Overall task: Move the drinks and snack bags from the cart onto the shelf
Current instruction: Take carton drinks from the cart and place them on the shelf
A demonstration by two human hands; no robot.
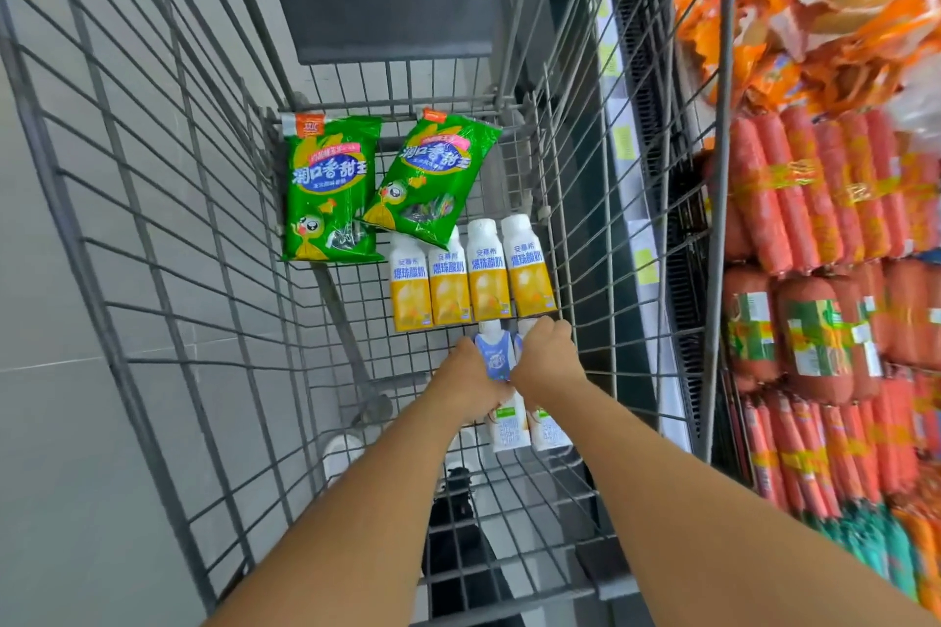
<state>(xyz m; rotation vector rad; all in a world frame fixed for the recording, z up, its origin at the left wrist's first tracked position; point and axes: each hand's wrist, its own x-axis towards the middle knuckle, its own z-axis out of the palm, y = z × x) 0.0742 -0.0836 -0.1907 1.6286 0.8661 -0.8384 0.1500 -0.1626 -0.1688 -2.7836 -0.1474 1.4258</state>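
Note:
Both of my arms reach down into the wire cart [168,270]. My left hand [471,384] is closed on a small white bottle with a blue label [493,355]. My right hand [547,362] is closed over a second blue-labelled bottle beside it, mostly hidden by the hand. Two white cartons with green labels [509,428] lie under my wrists. Several yellow-and-white yogurt drink bottles [471,275] lie in a row just beyond my hands. Two green snack bags [331,188] rest at the cart's far end, the right one tilted over a yellow bottle.
To the right stands a shelf [641,239] packed with red sausage packs [814,321] and orange bags [814,5] above. The cart's right wire wall stands between my hands and the shelf. Grey floor tiles lie to the left. A dark panel sits at the cart's far end.

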